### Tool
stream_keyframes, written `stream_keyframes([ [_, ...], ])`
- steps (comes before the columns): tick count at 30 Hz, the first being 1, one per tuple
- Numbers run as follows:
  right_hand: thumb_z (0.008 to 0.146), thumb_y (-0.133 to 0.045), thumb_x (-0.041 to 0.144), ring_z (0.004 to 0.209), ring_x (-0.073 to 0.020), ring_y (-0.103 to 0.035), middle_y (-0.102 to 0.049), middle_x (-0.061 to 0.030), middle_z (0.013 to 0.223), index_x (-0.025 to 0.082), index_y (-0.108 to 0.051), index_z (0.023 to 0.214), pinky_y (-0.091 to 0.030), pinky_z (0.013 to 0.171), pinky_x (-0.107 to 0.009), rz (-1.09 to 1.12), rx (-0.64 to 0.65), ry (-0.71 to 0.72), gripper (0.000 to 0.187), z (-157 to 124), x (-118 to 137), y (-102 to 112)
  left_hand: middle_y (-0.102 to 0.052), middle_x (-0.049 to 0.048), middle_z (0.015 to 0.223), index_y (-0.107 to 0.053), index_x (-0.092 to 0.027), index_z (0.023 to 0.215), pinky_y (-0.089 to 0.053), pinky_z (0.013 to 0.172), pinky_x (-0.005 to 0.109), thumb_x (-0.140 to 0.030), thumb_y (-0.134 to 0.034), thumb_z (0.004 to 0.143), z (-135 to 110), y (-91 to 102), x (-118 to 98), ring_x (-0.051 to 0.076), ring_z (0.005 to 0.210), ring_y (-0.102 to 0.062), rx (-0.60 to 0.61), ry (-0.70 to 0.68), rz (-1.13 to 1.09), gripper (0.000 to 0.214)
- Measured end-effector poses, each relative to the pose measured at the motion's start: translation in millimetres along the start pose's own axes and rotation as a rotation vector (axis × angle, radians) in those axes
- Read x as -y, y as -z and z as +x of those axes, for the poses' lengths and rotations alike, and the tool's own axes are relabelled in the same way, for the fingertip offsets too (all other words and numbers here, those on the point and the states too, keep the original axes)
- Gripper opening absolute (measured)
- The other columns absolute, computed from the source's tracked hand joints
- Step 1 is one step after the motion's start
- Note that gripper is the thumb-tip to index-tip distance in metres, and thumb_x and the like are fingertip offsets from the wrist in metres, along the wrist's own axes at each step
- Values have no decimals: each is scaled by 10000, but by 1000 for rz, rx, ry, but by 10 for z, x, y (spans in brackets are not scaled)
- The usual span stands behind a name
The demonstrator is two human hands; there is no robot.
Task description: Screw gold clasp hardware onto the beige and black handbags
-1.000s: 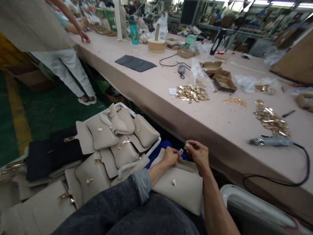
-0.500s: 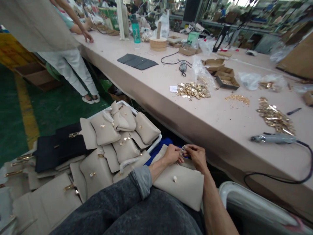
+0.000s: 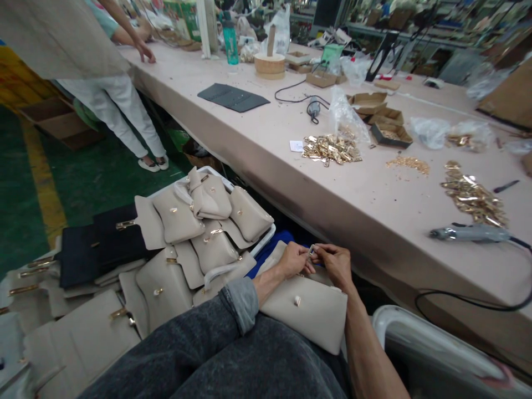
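Observation:
A beige handbag [image 3: 307, 318] lies across my lap, its small turn-lock post facing up. Behind its body, my left hand [image 3: 296, 259] is closed at the edge of the flap; exactly what its fingertips press on is partly hidden. My right hand [image 3: 336, 262] pinches a small metal clasp frame [image 3: 311, 252] between thumb and fingers, right beside the left fingertips. The clasp appears to sit at the flap's edge, but its attachment is too small to make out.
At my left, a white bin [image 3: 266, 239] is heaped with beige bags [image 3: 177, 219] and black ones [image 3: 78, 257]. The long table [image 3: 266, 149] bears piles of gold metal fittings [image 3: 332, 149] and a grey electric screwdriver [image 3: 469, 233]. Another person [image 3: 116, 111] stands at its far left.
The camera view has tilted slightly, so the table sits a little higher in the picture. Both hands stay at the clasp with hardly any movement.

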State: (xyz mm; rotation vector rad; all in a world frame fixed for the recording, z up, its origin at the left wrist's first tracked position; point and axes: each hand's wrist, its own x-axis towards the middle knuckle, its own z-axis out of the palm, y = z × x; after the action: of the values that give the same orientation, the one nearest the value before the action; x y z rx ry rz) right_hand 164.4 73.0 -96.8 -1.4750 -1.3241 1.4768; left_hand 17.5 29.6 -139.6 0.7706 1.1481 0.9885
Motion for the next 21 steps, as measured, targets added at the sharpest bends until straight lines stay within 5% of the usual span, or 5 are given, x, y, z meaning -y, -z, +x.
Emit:
stream_keyframes([
  [13,795,-769,484,761,-210,-694,-769,-100,945,145,-816,1085,-550,749,-318,-229,76,117,448,68,-32,68,-693,76,568,-765,-66,880,-536,492,222,-371,-614,1010,-21,24,-16,148,454,-644,-51,-65,38,365],
  [21,765,-789,492,789,-215,-665,-759,-101,920,136,-821,1025,-533,735,-312,-145,79,92,442,122,-42,73,-703,50,613,-750,-129,895,-472,506,219,-359,-558,1007,-222,-66,-260,170,525,-660,-98,-152,426,320],
])
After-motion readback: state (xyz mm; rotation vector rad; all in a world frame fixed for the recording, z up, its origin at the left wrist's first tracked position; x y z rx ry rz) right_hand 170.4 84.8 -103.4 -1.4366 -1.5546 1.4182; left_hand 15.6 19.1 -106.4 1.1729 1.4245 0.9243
